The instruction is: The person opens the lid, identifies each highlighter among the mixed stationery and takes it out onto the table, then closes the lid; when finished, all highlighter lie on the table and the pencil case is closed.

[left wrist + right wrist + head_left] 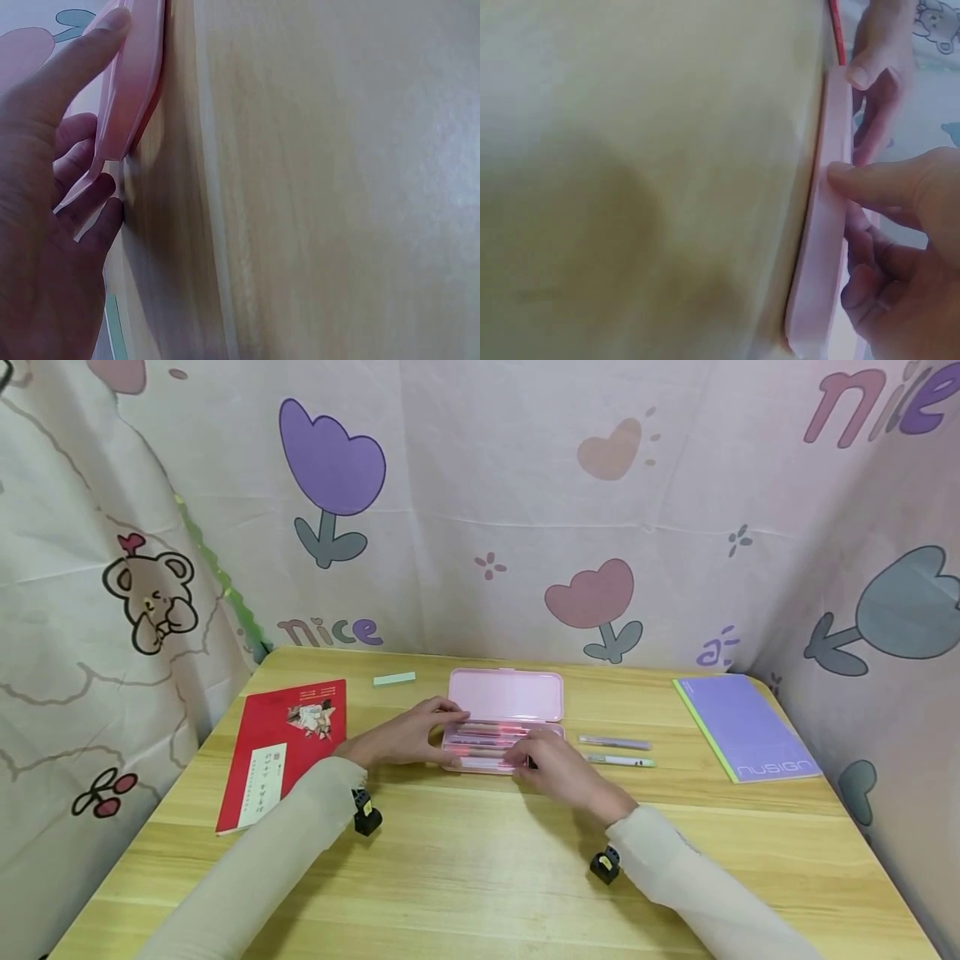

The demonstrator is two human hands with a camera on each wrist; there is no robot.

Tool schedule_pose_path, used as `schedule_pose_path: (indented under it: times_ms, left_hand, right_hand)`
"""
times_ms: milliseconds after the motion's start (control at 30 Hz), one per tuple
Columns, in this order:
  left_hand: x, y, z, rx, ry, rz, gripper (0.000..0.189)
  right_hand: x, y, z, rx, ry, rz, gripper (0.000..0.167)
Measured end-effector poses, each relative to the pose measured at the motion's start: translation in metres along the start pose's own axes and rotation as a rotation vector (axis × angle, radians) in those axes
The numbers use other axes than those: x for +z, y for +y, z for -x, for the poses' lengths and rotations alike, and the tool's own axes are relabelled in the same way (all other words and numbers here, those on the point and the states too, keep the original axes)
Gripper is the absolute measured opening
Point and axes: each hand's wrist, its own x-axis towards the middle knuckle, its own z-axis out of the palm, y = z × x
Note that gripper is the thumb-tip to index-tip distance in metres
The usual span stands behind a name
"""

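A pink pencil case point(506, 695) lies on the table with its lid folded back and several pens point(480, 739) lying lengthwise inside. My left hand point(416, 733) grips the case's left end, thumb at the front side and fingers toward the back. In the left wrist view, the left thumb point(82, 60) presses the case's pink wall point(135, 82). My right hand point(558, 768) is at the front right part of the case. The right wrist view has its thumb point(862, 180) against the front wall point(825, 217), with the other fingers curled over the rim, their tips partly hidden.
Right of the case lie a greyish pen point(615, 743) and a white-and-green pen point(621, 761). A red book point(300, 760) lies at the left, partly under my left sleeve. A purple notebook point(750, 727) is at the right; a pale green strip point(394, 679) lies behind. Printed curtain surrounds the table.
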Motion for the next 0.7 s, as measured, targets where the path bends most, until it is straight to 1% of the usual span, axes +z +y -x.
schedule_pose_path:
  times_ms: [267,400,467,567,700]
  left_hand:
    - [0.000,0.000,0.000,0.004,0.001,-0.002,0.095]
    - [0.001,-0.001,-0.002,0.007,-0.004,-0.005,0.095]
    - [0.001,0.000,-0.002,0.009,-0.003,-0.002,0.096]
    - [0.001,0.000,-0.002,0.008,0.004,0.005,0.096]
    - [0.001,0.000,-0.001,0.004,0.010,0.007,0.097]
  right_hand:
    - [-0.003,-0.001,-0.005,0.095,-0.027,-0.029,0.010]
    - [-0.004,0.000,-0.002,0.116,-0.029,-0.064,0.012]
    - [-0.004,0.001,0.000,0.110,-0.013,-0.093,0.010]
    - [-0.005,0.002,0.002,0.098,0.022,-0.126,0.002]
    - [-0.011,0.008,0.007,0.113,0.064,-0.163,0.007]
